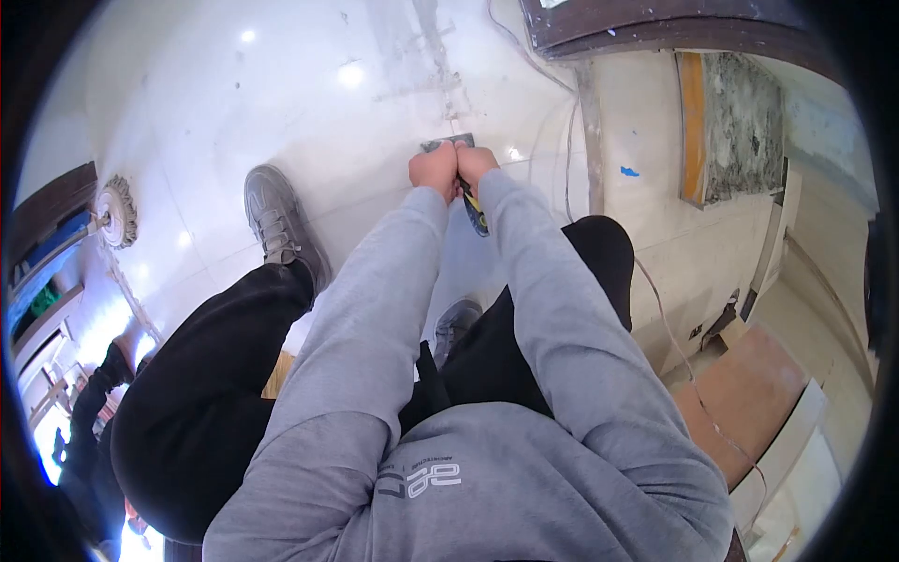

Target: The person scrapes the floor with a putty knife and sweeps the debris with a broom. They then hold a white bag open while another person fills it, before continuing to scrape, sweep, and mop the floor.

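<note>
Both hands are close together in front of me, low over the pale, glossy tiled floor. My left hand and my right hand are closed on a scraper. Its black and yellow handle sticks out below my hands, towards me. The wide dark blade shows just beyond my fingers, at floor level. Part of the grip is hidden by my fingers. Ahead of the blade, a grey smeared strip runs away across the tiles.
A cable runs along the floor on the right, near a blue scrap. Farther right are a stained grey board and a brown panel. At left stands a round brush; another person's dark-clad leg shows behind.
</note>
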`<state>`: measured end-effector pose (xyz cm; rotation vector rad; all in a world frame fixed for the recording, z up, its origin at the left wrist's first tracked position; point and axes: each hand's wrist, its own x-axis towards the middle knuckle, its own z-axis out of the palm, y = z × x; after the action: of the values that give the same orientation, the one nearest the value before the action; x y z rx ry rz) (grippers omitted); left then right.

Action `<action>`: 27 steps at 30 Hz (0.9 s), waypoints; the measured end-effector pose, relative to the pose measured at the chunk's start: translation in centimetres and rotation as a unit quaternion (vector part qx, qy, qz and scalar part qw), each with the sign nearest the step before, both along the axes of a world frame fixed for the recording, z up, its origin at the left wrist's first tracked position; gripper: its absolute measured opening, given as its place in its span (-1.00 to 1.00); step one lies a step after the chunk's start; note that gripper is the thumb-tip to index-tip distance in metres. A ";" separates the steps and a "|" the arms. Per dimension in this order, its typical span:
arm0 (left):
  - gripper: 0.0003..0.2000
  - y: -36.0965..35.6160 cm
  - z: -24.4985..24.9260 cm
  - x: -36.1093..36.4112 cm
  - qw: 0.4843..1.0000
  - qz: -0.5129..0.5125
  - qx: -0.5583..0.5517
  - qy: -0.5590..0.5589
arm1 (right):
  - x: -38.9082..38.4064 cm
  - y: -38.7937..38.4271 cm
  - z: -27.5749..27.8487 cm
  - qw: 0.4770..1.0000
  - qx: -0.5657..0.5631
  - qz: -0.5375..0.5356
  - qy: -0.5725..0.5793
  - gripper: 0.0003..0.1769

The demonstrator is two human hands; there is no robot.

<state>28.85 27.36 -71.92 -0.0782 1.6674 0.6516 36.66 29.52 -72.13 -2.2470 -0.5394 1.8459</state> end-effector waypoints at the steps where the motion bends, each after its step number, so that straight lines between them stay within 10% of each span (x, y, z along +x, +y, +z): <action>1: -0.63 0.4 0.7 -0.1 1.000 -0.024 -0.004 0.010 | 0.2 -0.3 0.2 1.000 0.001 0.004 0.009 -0.46; 11: -0.60 -0.4 0.3 0.0 1.000 -0.016 -0.003 0.017 | -0.3 -0.1 -0.3 1.000 -0.009 -0.007 -0.013 -0.40; 14: -0.60 -1.6 -2.1 0.3 0.997 -0.049 -0.010 0.053 | 1.5 -3.7 -6.7 0.982 0.078 0.107 -0.134 -0.38; 16: -0.58 -0.3 -0.8 0.1 1.000 -0.005 0.025 -0.001 | 0.6 -1.4 -1.5 0.964 0.105 0.181 -0.164 -0.37; 18: -0.58 1.8 -1.4 0.0 1.000 -0.002 0.015 0.009 | -1.0 1.5 2.0 0.999 -0.033 -0.023 -0.026 -0.36; 23: -0.59 0.0 -2.4 0.5 0.999 -0.026 0.022 0.039 | 1.1 0.0 -2.2 0.984 0.069 0.122 -0.108 -0.38; 27: -0.61 2.0 -2.0 0.2 1.000 -0.006 0.006 0.008 | -0.7 1.8 2.2 1.000 -0.013 -0.011 -0.018 -0.40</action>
<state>29.00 29.36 -73.91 -0.0541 1.6773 0.6548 35.95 31.33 -69.91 -2.2978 -0.4971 1.8170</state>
